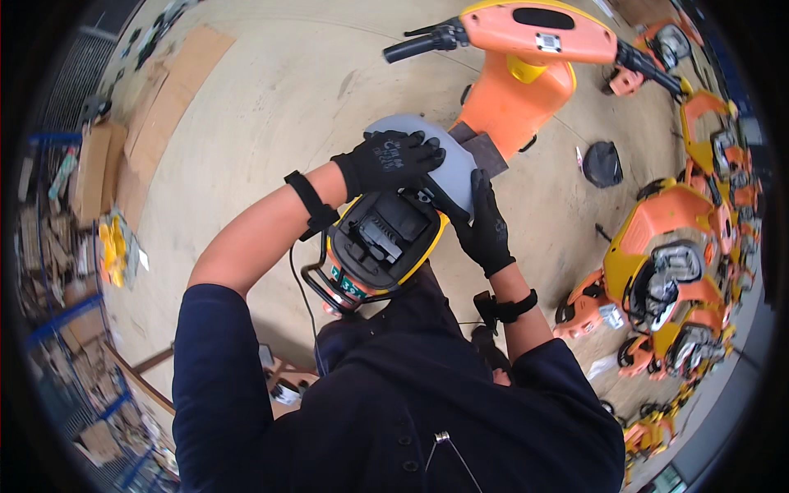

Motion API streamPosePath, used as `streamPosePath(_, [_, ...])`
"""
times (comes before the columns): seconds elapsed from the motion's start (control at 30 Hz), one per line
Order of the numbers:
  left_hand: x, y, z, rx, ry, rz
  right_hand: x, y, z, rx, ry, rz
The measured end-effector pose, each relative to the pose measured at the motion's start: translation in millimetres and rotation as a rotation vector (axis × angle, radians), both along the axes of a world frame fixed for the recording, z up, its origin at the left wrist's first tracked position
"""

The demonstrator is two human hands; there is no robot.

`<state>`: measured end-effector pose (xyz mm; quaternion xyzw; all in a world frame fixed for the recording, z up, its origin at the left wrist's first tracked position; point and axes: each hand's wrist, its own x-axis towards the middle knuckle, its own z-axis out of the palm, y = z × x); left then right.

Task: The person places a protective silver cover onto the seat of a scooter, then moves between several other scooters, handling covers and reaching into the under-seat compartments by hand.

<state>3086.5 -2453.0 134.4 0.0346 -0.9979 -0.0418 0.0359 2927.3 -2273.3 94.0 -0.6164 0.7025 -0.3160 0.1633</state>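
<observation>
A grey scooter seat [457,174] is tipped up at the front of the open storage compartment [355,246] of an orange and yellow scooter. My left hand [390,163], in a black glove, lies across the seat's left part with its fingers bent over it. Against the seat's right edge is my right hand [486,226], also gloved, fingers pointing forward along the side and closed on it. Below the seat, a black box-like part [382,234] sits in the compartment. The undersides of both hands are hidden.
The scooter's handlebar [538,34] stands ahead. More orange and yellow scooters [657,263] line the right side. A black bag [602,164] lies on the floor. At left are flattened cardboard [177,99] and shelves with blue frames [62,324]. A cable [302,287] hangs beside my left arm.
</observation>
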Motion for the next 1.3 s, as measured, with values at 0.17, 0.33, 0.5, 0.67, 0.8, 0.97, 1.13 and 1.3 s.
streamPosePath(0.17, [-12, -21, -2, -0.050, 0.034, -0.122, 3, -9, -6, -0.011, 0.046, -0.120])
streamPosePath(0.33, [-37, -38, 3, 0.018, 0.024, -0.221, 26, -11, -14, 0.097, -0.076, -0.619])
streamPosePath(0.5, [-33, -57, -23, -0.067, 0.118, -0.253, 96, 5, -19, 0.156, -0.606, -0.918])
streamPosePath(0.67, [-64, -42, -2, -0.318, -0.010, -0.432, 100, -23, -88, 0.017, -0.250, -0.347])
streamPosePath(0.8, [-74, -19, -2, -0.236, 0.054, -0.188, 101, -78, -76, 0.107, -0.621, -0.419])
streamPosePath(0.97, [-106, -16, 24, -0.223, -0.377, 0.134, 98, -99, -57, 0.165, -1.910, -0.606])
streamPosePath(1.13, [-122, -41, 31, -0.162, -0.473, 0.000, 85, -122, -67, 0.115, -2.073, -0.555])
streamPosePath(1.3, [-105, -71, 10, 0.105, -0.038, -0.176, 73, -134, -63, 0.084, -2.013, -0.715])
